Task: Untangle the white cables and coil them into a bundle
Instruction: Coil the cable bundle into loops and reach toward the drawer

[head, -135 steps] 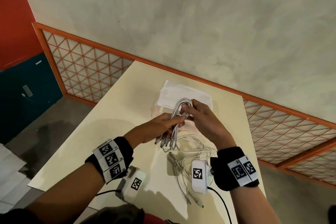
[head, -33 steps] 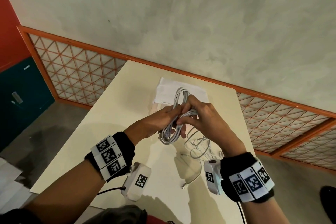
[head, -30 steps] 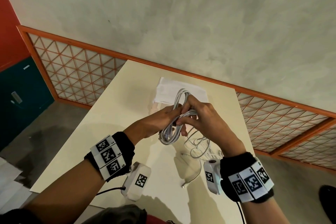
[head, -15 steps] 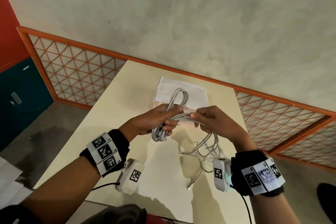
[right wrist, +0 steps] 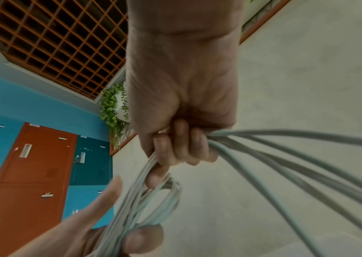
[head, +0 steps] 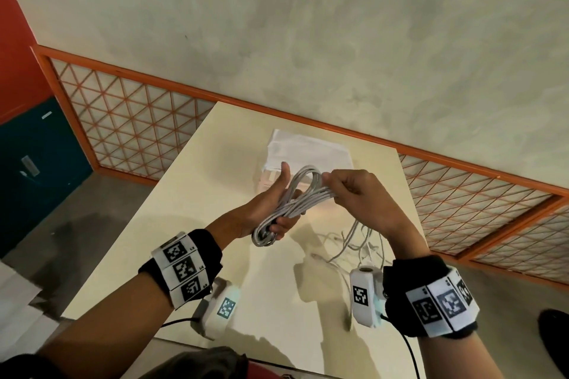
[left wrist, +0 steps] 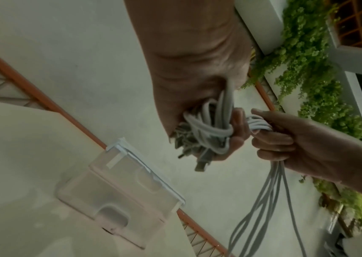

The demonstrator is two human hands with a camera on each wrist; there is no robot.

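A coil of white cables [head: 292,200] hangs in the air above the cream table [head: 184,194]. My left hand [head: 274,203] grips the coil's lower part, thumb raised; in the left wrist view the left hand [left wrist: 197,97] closes round the looped strands and plugs of the cable bundle [left wrist: 206,132]. My right hand [head: 354,191] pinches several strands just right of the coil, and in the right wrist view the right hand [right wrist: 180,144] has its fingers curled round the cables [right wrist: 263,149]. Loose cable tails [head: 354,240] drop from it onto the table.
A clear plastic box with a white lid [head: 304,151] sits on the table behind the hands; the box [left wrist: 120,191] also shows in the left wrist view. An orange lattice railing [head: 129,123] borders the table's far side. The table's edges fall off left and right.
The hands drew apart: my right hand pulled the strands out to the right and up, stretching them from the coil. The left thumb lifted off the coil. Less loose cable lies on the table.
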